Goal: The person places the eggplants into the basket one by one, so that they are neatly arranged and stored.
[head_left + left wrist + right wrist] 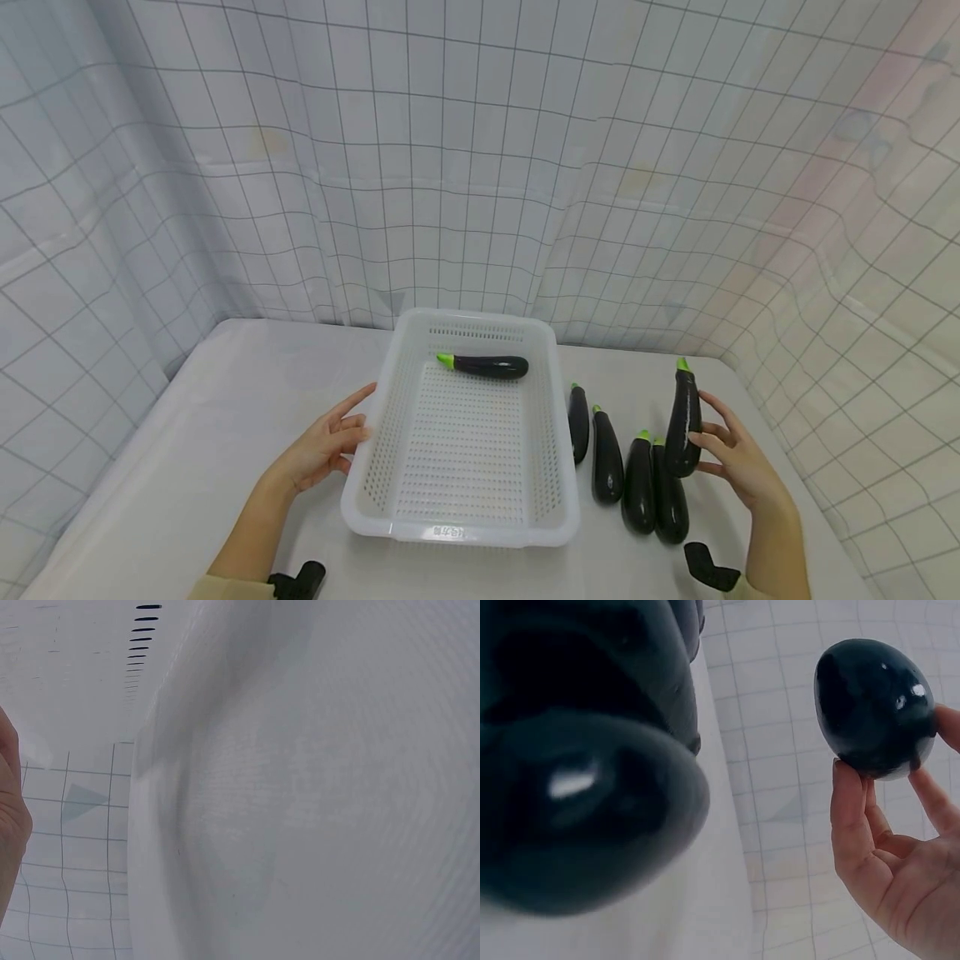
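Observation:
My right hand (738, 467) grips a dark eggplant (683, 421) with a green stem, fingers and thumb round its sides. It is held upright, stem end away from me, over the right of the table. In the right wrist view the round bottom of this eggplant (877, 709) shows between the fingertips. At the left side of a white plastic basket (457, 533) is my left hand (322, 450), fingers extended with the tips right at the rim. One eggplant (491, 367) lies crosswise inside the basket near its far end.
Right of the basket several eggplants lie in a row on the white table, among them one nearest the basket (578, 423) and one close below the held eggplant (670, 496). A grid-patterned curtain (465, 167) surrounds the table at the back and sides.

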`<state>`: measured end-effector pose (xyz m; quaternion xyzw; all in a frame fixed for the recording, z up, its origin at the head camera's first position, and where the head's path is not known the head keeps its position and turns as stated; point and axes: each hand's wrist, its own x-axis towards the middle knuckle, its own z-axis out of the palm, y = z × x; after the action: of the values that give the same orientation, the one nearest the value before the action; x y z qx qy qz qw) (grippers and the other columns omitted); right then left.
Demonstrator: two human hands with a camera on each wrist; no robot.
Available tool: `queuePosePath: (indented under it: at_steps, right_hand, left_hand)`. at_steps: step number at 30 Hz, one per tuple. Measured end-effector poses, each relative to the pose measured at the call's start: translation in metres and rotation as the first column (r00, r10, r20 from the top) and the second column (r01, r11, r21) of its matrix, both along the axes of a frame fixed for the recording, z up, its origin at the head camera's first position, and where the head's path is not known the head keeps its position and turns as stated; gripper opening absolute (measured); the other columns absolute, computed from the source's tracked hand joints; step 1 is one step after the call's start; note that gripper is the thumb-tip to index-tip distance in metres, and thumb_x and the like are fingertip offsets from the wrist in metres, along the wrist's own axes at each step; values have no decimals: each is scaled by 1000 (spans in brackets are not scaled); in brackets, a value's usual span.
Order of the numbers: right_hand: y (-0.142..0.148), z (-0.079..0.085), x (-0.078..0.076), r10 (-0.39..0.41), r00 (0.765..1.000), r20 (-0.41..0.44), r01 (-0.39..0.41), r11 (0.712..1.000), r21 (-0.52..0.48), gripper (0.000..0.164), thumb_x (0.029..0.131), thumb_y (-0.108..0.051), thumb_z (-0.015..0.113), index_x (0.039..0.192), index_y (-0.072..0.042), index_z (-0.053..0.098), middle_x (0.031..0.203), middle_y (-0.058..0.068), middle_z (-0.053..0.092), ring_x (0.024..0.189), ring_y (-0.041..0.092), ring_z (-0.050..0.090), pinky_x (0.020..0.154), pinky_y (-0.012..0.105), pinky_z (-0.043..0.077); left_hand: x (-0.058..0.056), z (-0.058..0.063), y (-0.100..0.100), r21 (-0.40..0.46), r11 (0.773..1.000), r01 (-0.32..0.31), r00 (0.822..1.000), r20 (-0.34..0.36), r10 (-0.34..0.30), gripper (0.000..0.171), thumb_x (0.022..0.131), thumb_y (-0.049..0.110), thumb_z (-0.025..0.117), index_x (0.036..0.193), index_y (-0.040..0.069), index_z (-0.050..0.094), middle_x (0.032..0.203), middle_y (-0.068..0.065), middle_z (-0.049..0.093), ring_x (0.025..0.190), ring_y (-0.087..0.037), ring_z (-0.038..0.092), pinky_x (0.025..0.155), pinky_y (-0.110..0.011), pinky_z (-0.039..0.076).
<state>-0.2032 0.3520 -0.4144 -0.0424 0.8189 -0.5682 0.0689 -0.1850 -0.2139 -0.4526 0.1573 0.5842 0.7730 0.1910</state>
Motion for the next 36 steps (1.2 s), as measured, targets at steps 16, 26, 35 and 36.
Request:
queuePosePath:
  at_steps: [16, 26, 35, 36]
  right_hand:
    - [-50, 32, -39, 127, 984, -127, -121, 991, 48, 71, 90, -16, 57, 146, -23, 15, 128, 28, 35, 95, 5, 54, 72, 33, 54]
    - [-81, 44, -56, 166, 960, -227, -137, 981, 139, 72, 87, -12, 61, 145, -24, 21, 126, 26, 38, 99, 33, 47, 68, 36, 54]
    - [-112, 58, -63, 218, 904, -368, -122, 956, 267, 71, 84, 0, 61, 143, -15, 25, 120, 24, 42, 96, 35, 47, 66, 36, 50]
    - [-116, 59, -64, 228, 897, -378, -127, 954, 272, 71, 84, 1, 61, 143, -14, 26, 120, 23, 41, 96, 34, 47, 67, 34, 50]
  left_hand:
    - [0, 2, 0, -26, 1000, -17, 1000, 8, 17, 71, 91, -2, 46, 147, 14, 5, 107, -9, 60, 83, -22, 65, 54, -27, 55]
    - [-1, 1, 0, -27, 1000, -13, 1000, 2, 13, 71, 91, -2, 46, 147, 14, 5, 105, -8, 60, 83, -21, 65, 53, -27, 54]
    - [-1, 1, 0, -4, 1000, 0, 1000, 9, 0, 71, 91, -4, 45, 147, 14, 5, 104, -7, 59, 83, -21, 65, 54, -26, 54]
    - [-1, 1, 0, -3, 1000, 0, 1000, 10, 0, 71, 91, -4, 45, 147, 14, 5, 104, -7, 59, 83, -21, 65, 54, -26, 54]
